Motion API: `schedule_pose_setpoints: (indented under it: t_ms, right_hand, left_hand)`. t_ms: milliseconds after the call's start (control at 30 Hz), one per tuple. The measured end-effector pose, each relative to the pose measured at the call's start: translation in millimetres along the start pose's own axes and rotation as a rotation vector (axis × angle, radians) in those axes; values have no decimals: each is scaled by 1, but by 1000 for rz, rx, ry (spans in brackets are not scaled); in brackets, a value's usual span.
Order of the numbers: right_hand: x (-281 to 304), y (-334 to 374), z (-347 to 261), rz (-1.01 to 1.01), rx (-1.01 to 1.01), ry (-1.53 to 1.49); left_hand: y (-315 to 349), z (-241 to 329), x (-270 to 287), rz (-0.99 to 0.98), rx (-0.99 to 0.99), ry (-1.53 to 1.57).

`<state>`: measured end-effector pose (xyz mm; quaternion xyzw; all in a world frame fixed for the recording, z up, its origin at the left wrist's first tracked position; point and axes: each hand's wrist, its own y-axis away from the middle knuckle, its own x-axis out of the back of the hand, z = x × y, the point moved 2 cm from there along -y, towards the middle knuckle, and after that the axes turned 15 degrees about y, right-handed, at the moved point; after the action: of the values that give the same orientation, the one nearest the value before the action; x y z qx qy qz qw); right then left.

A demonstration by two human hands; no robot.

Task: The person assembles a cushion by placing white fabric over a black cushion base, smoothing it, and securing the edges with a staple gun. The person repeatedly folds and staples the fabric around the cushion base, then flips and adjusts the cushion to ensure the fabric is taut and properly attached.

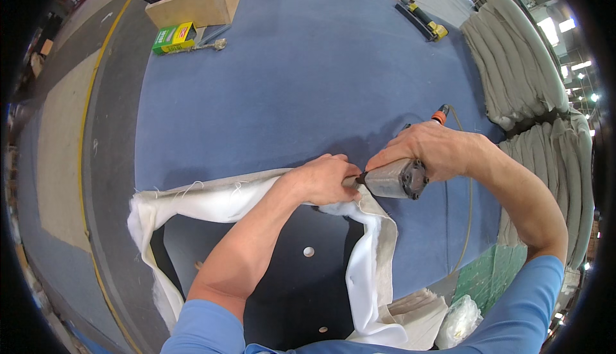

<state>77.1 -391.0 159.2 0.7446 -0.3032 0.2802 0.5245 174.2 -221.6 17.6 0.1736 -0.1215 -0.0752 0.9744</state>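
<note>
- The black panel lies on the blue table, close to the person's body. A cloth cover with white padding goes along its far, left and right edges.
- The left hand is at the panel's far edge, near the far right corner. Its thumb and fingers are pinched on the cloth cover.
- The right hand is past that corner, out to the right of the panel. It is wrapped tight around an air staple gun. I cannot tell if a finger is pushing the trigger.
- The gun's long body lies sideways. Its nose points left, at the panel's far right corner, and sits just beside the left fingertips. I cannot tell if the nose touches the cloth. The left hand is nearer to that corner.
- The cloth edge bends there: one part runs left along the panel's far edge, the other comes down its right edge.
- Beyond the panel's far edge, the table stretches to a wooden box at far left and a yellow and black air tool at far right.
- Right of the panel are a thin yellow hose, then grey cloth stacks.
</note>
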Motion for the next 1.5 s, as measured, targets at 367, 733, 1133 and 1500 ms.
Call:
schedule_pose_setpoints:
  t_ms: [367,733,1133,1500]
  right_hand:
    - [0,-5,-6,4,4,65]
    - [-192,122,-26,478,-801,69]
    - [-306,126,-109,759,-953,36]
    - [-327,146,-154,1167,-853,-191]
  left_hand:
    - [-3,4,2,-20,-6,-34]
    - [0,3,-3,5,-35,62]
    - [224,222,-96,398,-987,533]
    - [356,318,-248,186,-1638,769]
